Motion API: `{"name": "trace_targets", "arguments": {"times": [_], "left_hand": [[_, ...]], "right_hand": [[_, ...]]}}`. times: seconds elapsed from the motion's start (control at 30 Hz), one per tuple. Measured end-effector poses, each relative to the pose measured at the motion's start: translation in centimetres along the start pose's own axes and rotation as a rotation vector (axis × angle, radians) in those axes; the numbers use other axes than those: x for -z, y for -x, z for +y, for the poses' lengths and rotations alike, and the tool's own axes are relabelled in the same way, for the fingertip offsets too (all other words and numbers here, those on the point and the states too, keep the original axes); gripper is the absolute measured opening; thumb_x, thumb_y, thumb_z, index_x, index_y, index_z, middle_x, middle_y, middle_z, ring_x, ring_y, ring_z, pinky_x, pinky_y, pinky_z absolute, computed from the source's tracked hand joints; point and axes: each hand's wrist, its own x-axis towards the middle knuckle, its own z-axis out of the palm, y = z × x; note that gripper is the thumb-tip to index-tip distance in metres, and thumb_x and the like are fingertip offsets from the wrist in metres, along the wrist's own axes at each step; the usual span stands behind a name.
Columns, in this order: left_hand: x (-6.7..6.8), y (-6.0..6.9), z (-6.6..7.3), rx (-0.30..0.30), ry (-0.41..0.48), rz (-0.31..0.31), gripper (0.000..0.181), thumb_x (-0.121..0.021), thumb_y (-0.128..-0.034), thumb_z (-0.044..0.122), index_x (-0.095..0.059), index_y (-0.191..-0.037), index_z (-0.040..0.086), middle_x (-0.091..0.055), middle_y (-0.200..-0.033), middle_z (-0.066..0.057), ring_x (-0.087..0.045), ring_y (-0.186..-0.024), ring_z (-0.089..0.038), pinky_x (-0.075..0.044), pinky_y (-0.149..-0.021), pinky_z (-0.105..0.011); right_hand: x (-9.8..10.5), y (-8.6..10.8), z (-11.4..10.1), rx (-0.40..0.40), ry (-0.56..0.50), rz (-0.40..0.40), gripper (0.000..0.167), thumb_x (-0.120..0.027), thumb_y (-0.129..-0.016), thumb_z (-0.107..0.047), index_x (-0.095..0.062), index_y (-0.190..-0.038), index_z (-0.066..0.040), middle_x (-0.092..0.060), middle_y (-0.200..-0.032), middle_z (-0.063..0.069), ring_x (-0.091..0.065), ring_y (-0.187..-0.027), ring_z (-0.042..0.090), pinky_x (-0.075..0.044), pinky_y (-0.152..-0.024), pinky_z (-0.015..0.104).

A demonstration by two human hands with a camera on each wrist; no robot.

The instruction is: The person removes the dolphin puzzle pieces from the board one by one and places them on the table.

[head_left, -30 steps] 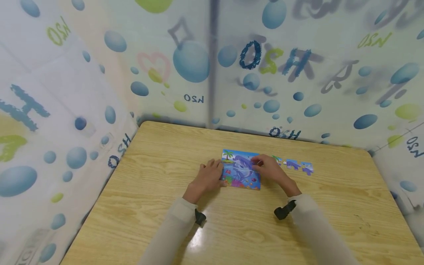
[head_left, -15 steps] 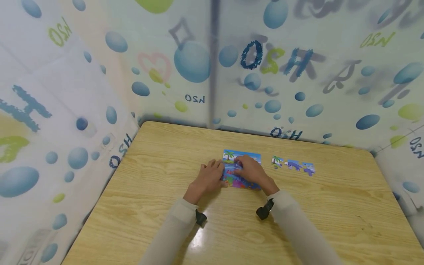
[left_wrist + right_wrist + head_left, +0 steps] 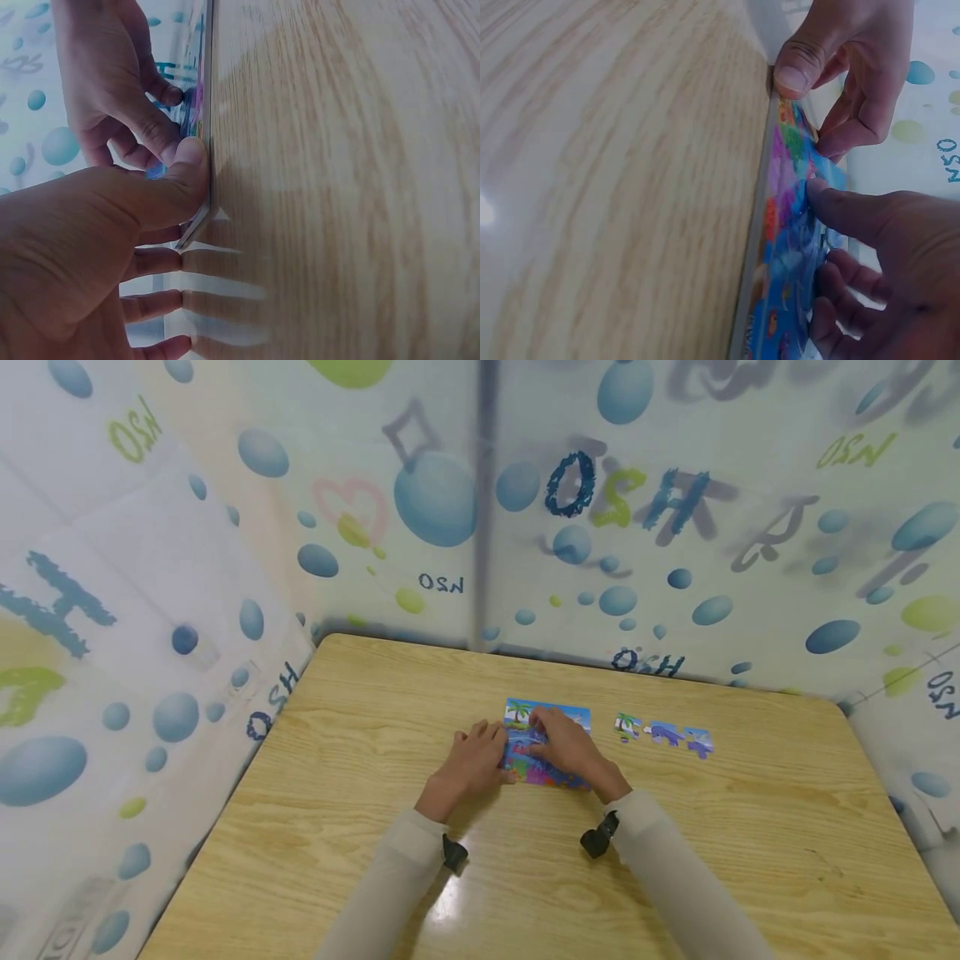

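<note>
The colourful puzzle board (image 3: 547, 772), with a palm tree at its upper left, lies on the table. At its left edge my left hand (image 3: 476, 758) grips it, the thumb on the front corner in the left wrist view and the other fingers spread along the side. My right hand (image 3: 570, 746) is over the middle of the board with bent fingers. In the right wrist view its thumb and fingertips touch the picture (image 3: 784, 247); whether a piece is between them is hidden.
Three loose puzzle pieces lie in a row right of the board: a palm tree piece (image 3: 626, 725), a purple dolphin piece (image 3: 665, 734) and another blue and purple one (image 3: 699, 742). A patterned wall stands behind the wooden table (image 3: 360, 693).
My right hand has moved left from the board's right edge to its middle, uncovering the palm tree piece. My left hand has stayed at the left edge.
</note>
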Motion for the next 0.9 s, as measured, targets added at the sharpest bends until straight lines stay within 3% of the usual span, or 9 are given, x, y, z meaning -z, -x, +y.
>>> {"name": "trace_targets", "arguments": {"times": [0.2, 0.43, 0.77, 0.9], "left_hand": [[0.0, 0.0, 0.0, 0.006, 0.002, -0.007, 0.069, -0.069, -0.0889, 0.047, -0.045, -0.137, 0.004, -0.038, -0.156, -0.013, -0.031, -0.144, -0.038, -0.035, -0.103, -0.058], [-0.1, 0.1, -0.1, 0.011, 0.001, -0.004, 0.072, -0.070, -0.0874, 0.047, -0.045, -0.139, 0.004, -0.039, -0.156, -0.014, -0.032, -0.144, -0.038, -0.035, -0.104, -0.059], [0.0, -0.1, 0.1, 0.002, -0.018, 0.010, 0.073, -0.071, -0.0879, 0.047, -0.043, -0.139, 0.003, -0.040, -0.154, -0.016, -0.034, -0.143, -0.038, -0.036, -0.102, -0.060], [-0.2, -0.1, 0.1, 0.000, -0.025, 0.012, 0.074, -0.071, -0.0876, 0.047, -0.042, -0.140, 0.003, -0.042, -0.152, -0.016, -0.034, -0.142, -0.039, -0.036, -0.101, -0.060]], "right_hand": [[-0.3, 0.2, 0.4, 0.059, -0.094, 0.089, 0.017, -0.069, -0.094, -0.012, -0.059, -0.107, -0.010, -0.068, -0.093, 0.007, -0.064, -0.081, 0.021, -0.052, -0.073, 0.040], [-0.7, 0.2, 1.0, 0.040, -0.289, 0.196, 0.012, -0.066, -0.095, -0.010, -0.065, -0.107, -0.009, -0.071, -0.094, 0.011, -0.068, -0.083, 0.023, -0.054, -0.076, 0.042], [-0.5, -0.3, 0.9, -0.050, -0.245, 0.127, 0.015, -0.065, -0.096, -0.013, -0.068, -0.109, -0.007, -0.066, -0.082, 0.005, -0.056, -0.069, 0.014, -0.046, -0.067, 0.032], [0.0, -0.2, 0.9, -0.088, -0.292, 0.122, 0.018, -0.064, -0.097, -0.015, -0.068, -0.112, -0.007, -0.069, -0.085, 0.007, -0.058, -0.068, 0.015, -0.046, -0.064, 0.030]]}}
